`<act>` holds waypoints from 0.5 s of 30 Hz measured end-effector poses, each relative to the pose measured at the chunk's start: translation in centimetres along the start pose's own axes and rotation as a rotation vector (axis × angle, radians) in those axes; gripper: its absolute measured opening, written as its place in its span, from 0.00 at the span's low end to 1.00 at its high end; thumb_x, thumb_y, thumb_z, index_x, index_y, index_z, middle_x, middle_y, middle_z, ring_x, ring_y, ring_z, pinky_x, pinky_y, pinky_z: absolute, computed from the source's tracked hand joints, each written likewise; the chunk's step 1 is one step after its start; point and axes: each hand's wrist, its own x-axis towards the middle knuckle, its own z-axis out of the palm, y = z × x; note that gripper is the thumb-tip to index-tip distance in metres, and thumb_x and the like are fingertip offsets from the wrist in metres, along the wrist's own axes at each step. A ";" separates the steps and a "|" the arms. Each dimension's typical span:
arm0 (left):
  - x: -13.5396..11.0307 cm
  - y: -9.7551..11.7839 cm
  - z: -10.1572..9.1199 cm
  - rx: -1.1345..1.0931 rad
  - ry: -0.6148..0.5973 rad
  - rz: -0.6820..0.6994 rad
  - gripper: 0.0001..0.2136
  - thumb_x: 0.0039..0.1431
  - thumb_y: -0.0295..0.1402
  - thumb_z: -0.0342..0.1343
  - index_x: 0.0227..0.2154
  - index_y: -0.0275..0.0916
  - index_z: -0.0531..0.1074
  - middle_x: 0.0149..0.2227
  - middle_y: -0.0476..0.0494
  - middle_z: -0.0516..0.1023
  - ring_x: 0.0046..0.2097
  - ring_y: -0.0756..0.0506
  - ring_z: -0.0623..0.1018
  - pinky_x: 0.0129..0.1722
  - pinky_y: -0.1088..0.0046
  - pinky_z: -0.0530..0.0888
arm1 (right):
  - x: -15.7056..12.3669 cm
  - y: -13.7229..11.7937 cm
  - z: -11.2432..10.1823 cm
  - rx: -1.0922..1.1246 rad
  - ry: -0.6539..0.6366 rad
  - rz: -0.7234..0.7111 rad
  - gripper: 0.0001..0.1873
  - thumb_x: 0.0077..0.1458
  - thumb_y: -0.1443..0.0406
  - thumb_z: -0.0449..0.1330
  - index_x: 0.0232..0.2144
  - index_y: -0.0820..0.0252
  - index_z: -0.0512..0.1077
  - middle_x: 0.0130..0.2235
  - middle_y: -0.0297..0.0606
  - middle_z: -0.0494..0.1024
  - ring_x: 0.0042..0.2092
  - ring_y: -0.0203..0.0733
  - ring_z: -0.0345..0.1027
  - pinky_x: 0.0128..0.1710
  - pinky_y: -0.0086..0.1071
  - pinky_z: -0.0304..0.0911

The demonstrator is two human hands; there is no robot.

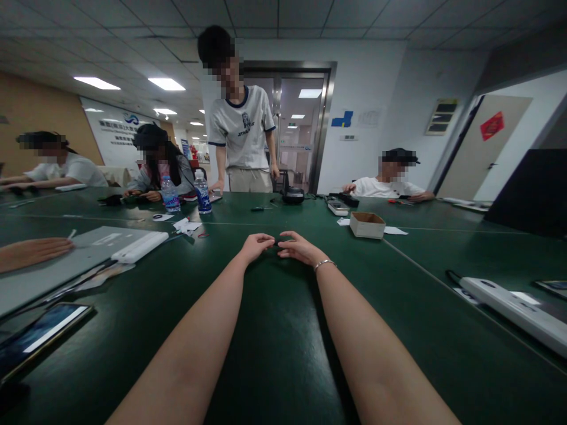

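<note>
Both arms reach forward over the dark green table (274, 330). My left hand (257, 245) is closed, its fingertips pinched at a small dark object (276, 242) between the two hands. The object is too small to name. From the other side, my right hand (302, 248), with a bracelet (325, 264) at its wrist, meets the same object with curled thumb and fingers. Whether both hands grip it equally I cannot tell. The hands are close together, just above or on the tabletop.
Beyond the hands stand a small open box (367, 225) and two water bottles (203, 192). A phone (44, 336) and a grey laptop (88, 254), with another person's hand (38, 252) on it, lie left. White power strips (514, 307) lie right. Several people surround the table.
</note>
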 end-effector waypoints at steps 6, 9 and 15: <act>0.1 -0.2 0.0 0.023 -0.021 0.021 0.17 0.41 0.39 0.61 0.33 0.32 0.74 0.33 0.38 0.77 0.34 0.46 0.74 0.31 0.72 0.67 | 0.3 0.1 0.4 -0.082 0.085 0.026 0.08 0.52 0.70 0.58 0.35 0.63 0.62 0.23 0.33 0.69 0.21 0.33 0.69 0.20 0.24 0.67; 0.0 0.0 0.1 0.030 -0.023 0.023 0.17 0.41 0.39 0.60 0.33 0.32 0.74 0.33 0.38 0.77 0.34 0.46 0.75 0.31 0.72 0.68 | 0.1 0.0 0.4 -0.047 0.030 -0.011 0.15 0.47 0.75 0.61 0.36 0.61 0.62 0.25 0.32 0.71 0.23 0.33 0.70 0.24 0.24 0.69; -0.2 0.4 0.5 0.044 -0.009 0.006 0.18 0.40 0.40 0.61 0.32 0.32 0.74 0.32 0.39 0.77 0.32 0.47 0.74 0.31 0.72 0.67 | 0.2 0.0 0.6 -0.112 0.042 0.013 0.06 0.52 0.71 0.56 0.34 0.64 0.63 0.24 0.34 0.70 0.19 0.31 0.67 0.17 0.22 0.64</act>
